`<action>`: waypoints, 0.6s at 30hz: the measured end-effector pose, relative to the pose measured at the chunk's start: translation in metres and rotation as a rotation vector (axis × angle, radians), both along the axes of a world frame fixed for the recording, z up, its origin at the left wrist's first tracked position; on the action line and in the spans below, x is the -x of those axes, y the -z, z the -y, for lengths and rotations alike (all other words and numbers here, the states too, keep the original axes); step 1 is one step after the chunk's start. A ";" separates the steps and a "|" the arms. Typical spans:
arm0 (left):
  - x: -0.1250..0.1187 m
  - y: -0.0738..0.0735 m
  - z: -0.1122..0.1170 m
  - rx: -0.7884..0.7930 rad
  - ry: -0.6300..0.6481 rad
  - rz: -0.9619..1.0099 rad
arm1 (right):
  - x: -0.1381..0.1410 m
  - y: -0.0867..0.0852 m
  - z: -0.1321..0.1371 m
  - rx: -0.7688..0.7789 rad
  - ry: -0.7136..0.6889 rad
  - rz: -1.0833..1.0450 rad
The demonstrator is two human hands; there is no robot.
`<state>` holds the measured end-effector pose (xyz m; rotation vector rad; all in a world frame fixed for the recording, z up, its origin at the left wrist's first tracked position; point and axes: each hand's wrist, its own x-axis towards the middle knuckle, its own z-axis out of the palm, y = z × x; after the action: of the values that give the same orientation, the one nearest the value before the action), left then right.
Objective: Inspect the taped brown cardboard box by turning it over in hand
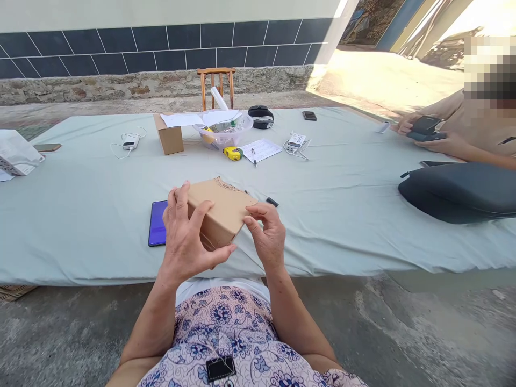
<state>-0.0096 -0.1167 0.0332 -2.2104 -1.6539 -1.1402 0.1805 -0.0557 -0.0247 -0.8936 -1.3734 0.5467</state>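
A brown cardboard box (220, 207) is held tilted above the near side of the cloth-covered table. My left hand (185, 236) grips its left side, fingers spread over the top edge and thumb low at the near corner. My right hand (266, 231) pinches the box's right edge between thumb and fingertips. Partly hidden behind my left hand lies a phone (157, 223) with a lit blue screen. Just beyond my right hand is a small black object (272, 201), its kind unclear.
Across the table stand another cardboard box (168, 137), a plastic basket (226, 138), a yellow tape measure (233, 153), a paper with a pen (262, 150) and white power banks (296, 141). At right, a black case (459, 191) lies before a person (455, 123) holding a dark device.
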 end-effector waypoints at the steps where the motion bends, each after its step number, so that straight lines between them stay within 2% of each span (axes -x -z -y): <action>1: 0.003 -0.002 0.002 -0.001 0.031 0.013 | -0.003 0.002 -0.003 -0.013 0.060 0.012; 4: 0.014 -0.005 0.005 0.008 0.120 0.075 | -0.011 0.006 -0.009 0.007 0.183 0.029; 6: 0.023 -0.006 0.005 0.030 0.170 0.137 | -0.017 0.007 -0.011 0.097 0.194 -0.007; 11: 0.047 -0.001 -0.004 0.132 0.285 0.341 | -0.026 0.007 -0.015 0.333 0.015 -0.174; 14: 0.058 0.006 -0.010 0.227 0.329 0.526 | -0.028 0.007 -0.016 0.379 -0.084 -0.211; 18: 0.067 0.014 -0.018 0.344 0.349 0.766 | -0.027 0.004 -0.014 0.414 -0.136 -0.258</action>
<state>-0.0770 -0.0990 0.0192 -2.5170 -1.8574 -2.1508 0.2080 -0.0416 -0.0285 -1.0220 -1.1073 1.0406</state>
